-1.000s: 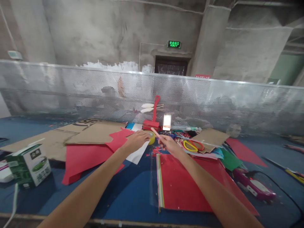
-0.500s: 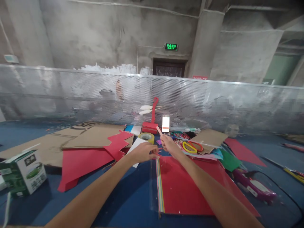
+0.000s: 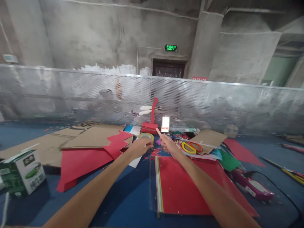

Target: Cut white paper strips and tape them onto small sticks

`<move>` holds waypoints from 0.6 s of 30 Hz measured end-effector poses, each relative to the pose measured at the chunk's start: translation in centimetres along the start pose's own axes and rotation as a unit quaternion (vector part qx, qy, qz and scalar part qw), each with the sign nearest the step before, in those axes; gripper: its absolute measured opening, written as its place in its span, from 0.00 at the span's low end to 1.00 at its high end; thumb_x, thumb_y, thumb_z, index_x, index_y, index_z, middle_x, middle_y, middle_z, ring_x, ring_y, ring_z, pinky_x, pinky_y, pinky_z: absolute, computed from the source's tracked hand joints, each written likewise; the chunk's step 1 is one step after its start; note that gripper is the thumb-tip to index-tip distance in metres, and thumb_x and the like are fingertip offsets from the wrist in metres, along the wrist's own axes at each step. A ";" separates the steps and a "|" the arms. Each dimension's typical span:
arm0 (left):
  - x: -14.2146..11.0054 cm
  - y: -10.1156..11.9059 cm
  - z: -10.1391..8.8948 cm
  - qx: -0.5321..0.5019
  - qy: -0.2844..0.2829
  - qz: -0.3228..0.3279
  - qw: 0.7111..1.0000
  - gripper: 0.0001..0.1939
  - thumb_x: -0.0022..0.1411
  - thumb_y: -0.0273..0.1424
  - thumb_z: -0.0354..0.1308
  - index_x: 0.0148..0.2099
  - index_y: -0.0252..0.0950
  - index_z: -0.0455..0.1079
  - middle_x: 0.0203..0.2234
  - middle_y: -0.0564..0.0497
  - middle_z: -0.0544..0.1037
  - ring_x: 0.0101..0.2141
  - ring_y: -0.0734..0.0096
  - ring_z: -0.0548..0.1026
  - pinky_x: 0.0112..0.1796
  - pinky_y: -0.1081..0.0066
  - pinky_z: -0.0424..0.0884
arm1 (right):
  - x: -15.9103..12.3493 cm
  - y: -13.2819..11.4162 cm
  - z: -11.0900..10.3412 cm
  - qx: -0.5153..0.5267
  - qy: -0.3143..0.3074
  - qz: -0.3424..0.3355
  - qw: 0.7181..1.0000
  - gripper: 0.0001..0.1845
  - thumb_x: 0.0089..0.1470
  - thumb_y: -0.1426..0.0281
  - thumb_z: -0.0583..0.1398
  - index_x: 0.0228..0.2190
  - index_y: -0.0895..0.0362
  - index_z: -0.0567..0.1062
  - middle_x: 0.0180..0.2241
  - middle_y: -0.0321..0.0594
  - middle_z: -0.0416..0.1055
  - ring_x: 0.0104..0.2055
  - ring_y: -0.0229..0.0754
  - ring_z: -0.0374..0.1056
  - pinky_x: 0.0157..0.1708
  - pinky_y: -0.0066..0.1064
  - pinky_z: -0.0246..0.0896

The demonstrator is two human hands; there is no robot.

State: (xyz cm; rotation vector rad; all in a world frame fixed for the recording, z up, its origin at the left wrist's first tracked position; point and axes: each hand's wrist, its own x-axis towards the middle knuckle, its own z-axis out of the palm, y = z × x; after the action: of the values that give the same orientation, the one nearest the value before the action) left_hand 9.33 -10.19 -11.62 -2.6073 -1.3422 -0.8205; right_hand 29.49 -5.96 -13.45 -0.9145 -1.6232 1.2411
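Note:
My right hand [image 3: 168, 144] grips a flat, pale pink craft stick [image 3: 158, 131], its free end pointing up and to the left. To its left, my left hand [image 3: 141, 147] hovers with its fingers curled together; whether something small is between them cannot be made out. Just behind that hand lies a roll of yellow tape [image 3: 147, 136], partly covered by it. A white sheet of paper [image 3: 135, 162] shows below the left hand. Small red paper scraps [image 3: 155, 152] lie between the hands. Beneath my right forearm is a stack of coloured paper with red on top [image 3: 180, 186].
Cardboard [image 3: 92, 136] and cut red paper [image 3: 83, 163] cover the left, near a green-and-white carton [image 3: 23, 172]. Behind stand a red paper hammer shape [image 3: 149, 127] and a lit phone [image 3: 165, 124]. Yellow-handled scissors [image 3: 188, 147] and a purple glue gun or similar device [image 3: 253, 185] are right.
My left hand moved from the tape roll toward the red scraps, then back left and slightly away from me. My right hand keeps the craft stick. The view tilted slightly upward.

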 end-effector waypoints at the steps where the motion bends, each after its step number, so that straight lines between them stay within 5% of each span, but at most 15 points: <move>1: 0.0 -0.4 -0.4 0.009 0.002 -0.024 1.000 0.13 0.66 0.35 0.48 0.39 0.38 0.73 0.35 0.48 0.78 0.36 0.64 0.74 0.38 0.69 0.65 | 0.0 0.1 -0.2 -0.057 0.019 -0.019 0.998 0.15 0.60 0.58 0.49 0.40 0.55 0.64 0.16 0.25 0.55 0.13 0.32 0.46 0.16 0.23 0.45; 4: -0.5 -2.0 -1.4 0.043 -0.017 -0.108 0.993 0.15 0.64 0.29 0.45 0.46 0.40 0.72 0.36 0.46 0.79 0.37 0.62 0.75 0.38 0.68 0.66 | -0.5 0.3 -0.9 -0.287 0.036 -0.117 0.950 0.21 0.59 0.71 0.48 0.54 0.55 0.59 0.32 0.39 0.72 0.28 0.39 0.66 0.31 0.29 0.60; 7: -1.2 -3.6 -1.7 0.091 -0.045 -0.193 0.976 0.17 0.64 0.36 0.47 0.52 0.39 0.68 0.41 0.42 0.78 0.42 0.56 0.75 0.39 0.65 0.67 | -1.1 0.4 -1.2 -0.469 0.005 -0.138 0.873 0.30 0.55 0.77 0.49 0.60 0.57 0.55 0.51 0.52 0.66 0.46 0.47 0.67 0.44 0.35 0.58; 12: -1.5 -5.0 -1.1 0.083 -0.067 -0.236 0.966 0.25 0.56 0.42 0.57 0.53 0.35 0.65 0.46 0.39 0.76 0.46 0.52 0.73 0.41 0.64 0.66 | -1.5 0.9 -1.0 -0.609 -0.027 -0.061 0.790 0.27 0.57 0.70 0.51 0.58 0.60 0.62 0.51 0.59 0.64 0.43 0.53 0.70 0.42 0.40 0.60; 15: -1.0 -5.3 -1.2 0.034 -0.035 -0.246 0.968 0.22 0.53 0.38 0.60 0.50 0.36 0.68 0.39 0.44 0.78 0.38 0.58 0.76 0.35 0.68 0.65 | -1.4 0.8 -0.9 -0.607 -0.013 -0.075 0.791 0.18 0.57 0.67 0.54 0.48 0.58 0.71 0.48 0.55 0.65 0.43 0.52 0.70 0.42 0.39 0.61; 18: -0.5 -5.2 -1.9 -0.050 0.020 -0.216 0.975 0.14 0.53 0.38 0.60 0.40 0.36 0.72 0.29 0.48 0.78 0.30 0.64 0.75 0.30 0.71 0.64 | -1.0 0.4 -0.5 -0.509 0.003 -0.127 0.851 0.13 0.56 0.66 0.56 0.42 0.57 0.74 0.45 0.50 0.69 0.45 0.48 0.69 0.44 0.37 0.61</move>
State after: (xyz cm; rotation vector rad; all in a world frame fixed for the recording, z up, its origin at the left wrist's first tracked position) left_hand 4.26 -7.99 -11.11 -2.3808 -1.9408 -1.0085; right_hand 30.34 -6.62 -13.99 -1.2349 -2.3283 0.0967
